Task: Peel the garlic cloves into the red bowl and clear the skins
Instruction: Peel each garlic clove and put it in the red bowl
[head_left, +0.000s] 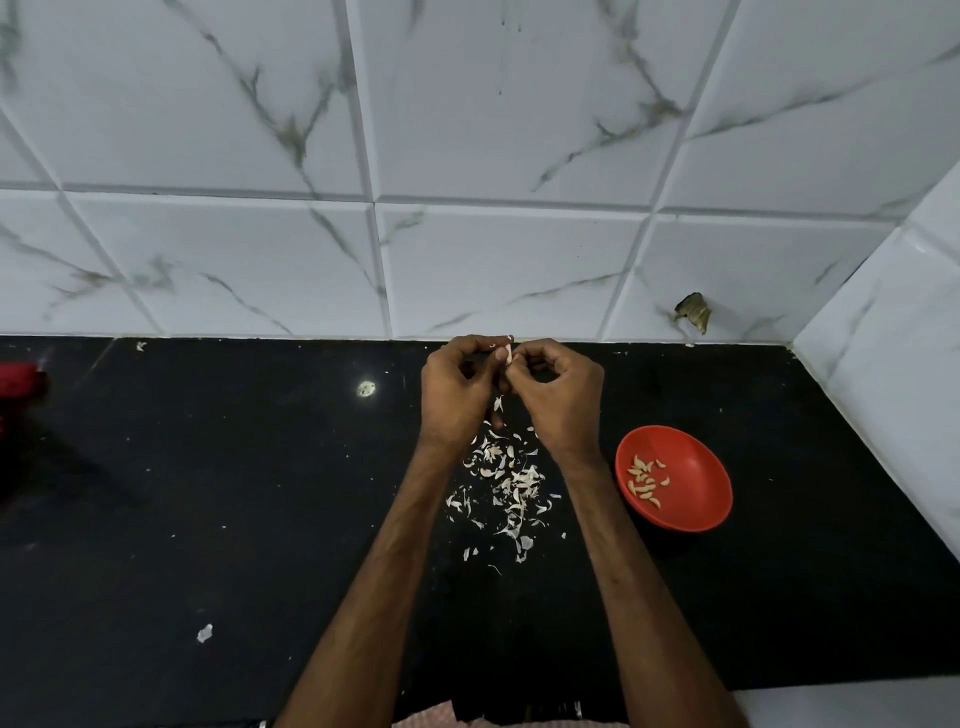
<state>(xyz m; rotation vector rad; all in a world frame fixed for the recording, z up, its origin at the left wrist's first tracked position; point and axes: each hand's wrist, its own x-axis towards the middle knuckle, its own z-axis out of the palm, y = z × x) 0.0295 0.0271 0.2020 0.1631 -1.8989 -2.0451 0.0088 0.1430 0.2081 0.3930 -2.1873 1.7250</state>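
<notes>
Skins (506, 483) lie scattered on the counter (260, 493). Behind them, left hand (457, 389) and right hand (561, 400) meet on one clove (508, 356). The bowl (696, 467) (peeled cloves (644, 480) in it) sits right of the skins.

A black counter (208, 493) meets a back wall (509, 130) of large white tiles veined in grey. A side wall (893, 364) forms a corner at right, near a chip (693, 312) in one tile.

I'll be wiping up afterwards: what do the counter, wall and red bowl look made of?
Counter: polished black stone, likely granite; it mirrors a light spot.
Wall: glossy white marble-look tiles, grey veins, grout lines.
Bowl: probably plastic; uniform red, smooth, thin rim.
</notes>
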